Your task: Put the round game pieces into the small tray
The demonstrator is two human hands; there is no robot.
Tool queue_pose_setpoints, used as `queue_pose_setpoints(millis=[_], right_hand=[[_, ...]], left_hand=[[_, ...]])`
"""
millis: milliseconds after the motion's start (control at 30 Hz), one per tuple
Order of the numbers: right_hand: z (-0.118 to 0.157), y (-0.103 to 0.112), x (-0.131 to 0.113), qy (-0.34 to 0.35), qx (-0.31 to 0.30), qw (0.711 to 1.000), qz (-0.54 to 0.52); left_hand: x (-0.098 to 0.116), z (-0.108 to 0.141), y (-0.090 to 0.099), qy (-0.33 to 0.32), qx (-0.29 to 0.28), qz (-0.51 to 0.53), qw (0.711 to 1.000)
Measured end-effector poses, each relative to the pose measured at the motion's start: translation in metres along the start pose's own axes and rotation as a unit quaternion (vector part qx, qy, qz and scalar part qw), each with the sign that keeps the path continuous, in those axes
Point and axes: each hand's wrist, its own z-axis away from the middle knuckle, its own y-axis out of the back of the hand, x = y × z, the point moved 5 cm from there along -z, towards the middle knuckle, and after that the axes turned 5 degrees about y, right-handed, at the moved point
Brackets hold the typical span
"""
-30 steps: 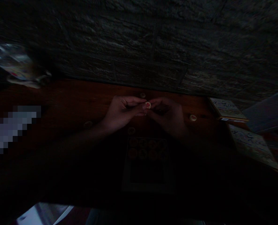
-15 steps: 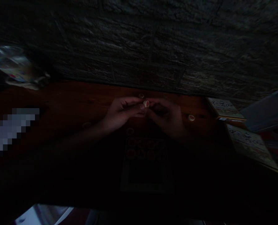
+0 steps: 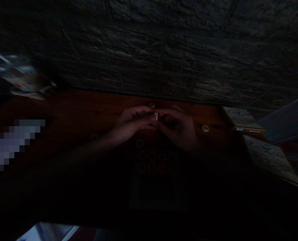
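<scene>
a: what lay around the hands?

b: one small disc [image 3: 152, 105] sat just beyond the fingertips, another disc [image 3: 205, 128] past the right hand [image 3: 180, 127], which came between it and the held piece [image 3: 156, 116]. a third disc [image 3: 139, 143] lay on the near side, by a dim tray [image 3: 159, 203] with two rows of round pieces [image 3: 152, 167].

a: and farther out?

b: a cup [image 3: 24, 78] with a straw stood at the left, and two flat boxes [image 3: 241, 117] lay at the right. the wooden table [image 3: 86, 100] met a rough block wall [image 3: 143, 50]; the room was very dark.

a: where was the held piece, and how did it point?

b: between the two hands, over the table, nearly edge-on to the view, its long axis roughly up and down. the left hand [image 3: 128, 125] and the right hand both pinched it between thumb and fingers.
</scene>
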Motion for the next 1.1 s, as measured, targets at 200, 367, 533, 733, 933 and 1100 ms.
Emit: queue_pose_setpoints(millis=[200, 367, 533, 733, 933, 1100], right_hand=[[0.002, -0.001, 0.001, 0.0, 0.002, 1.0, -0.008], [0.003, -0.001, 0.0, -0.01, 0.002, 1.0, -0.023], [0.002, -0.002, 0.001, -0.025, -0.003, 0.999, -0.029], [0.003, -0.007, 0.009, -0.081, 0.023, 0.988, -0.132], [0.003, -0.009, 0.012, -0.136, 0.029, 0.972, -0.189], [0.002, -0.008, 0.013, -0.175, 0.04, 0.964, -0.196]], left_hand=[[0.002, 0.001, -0.003, 0.002, 0.003, 0.03, 1.0], [0.001, 0.0, -0.001, -0.009, 0.0, 0.007, 1.0], [0.007, -0.001, 0.003, -0.051, 0.035, -0.053, 0.997], [0.011, -0.001, 0.004, -0.08, 0.068, -0.065, 0.992], [0.014, 0.0, 0.004, -0.105, 0.069, -0.07, 0.99], [0.011, 0.0, 0.006, -0.094, 0.077, -0.088, 0.989]])
